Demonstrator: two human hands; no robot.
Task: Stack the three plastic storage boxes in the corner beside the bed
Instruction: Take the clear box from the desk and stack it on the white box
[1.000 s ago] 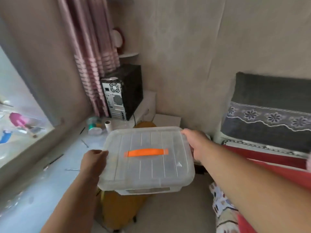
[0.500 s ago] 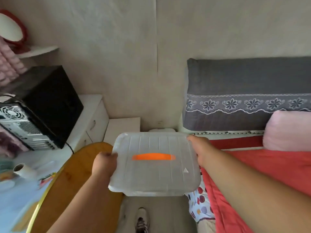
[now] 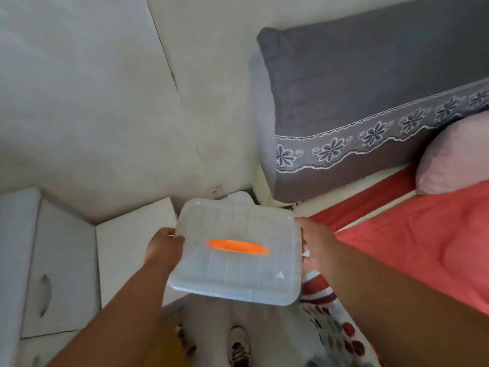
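Both hands, left hand (image 3: pixel 164 247); right hand (image 3: pixel 316 241), grip clear storage box (image 3: pixel 235 271) beside bed (image 3: pixel 412 239).

Two bare forearms reach forward and slightly downward from the bottom of the view, angled toward each other. The left hand (image 3: pixel 164 246) is curled, its knuckles facing up and its fingers wrapped over the left edge of a translucent storage box (image 3: pixel 235 263) held between the hands. The right hand (image 3: pixel 316 241) mirrors it on the box's right edge, thumb on top and fingers hidden beneath. Both wrists are straight. The hands sit level with each other, well apart, with the box spanning the gap.
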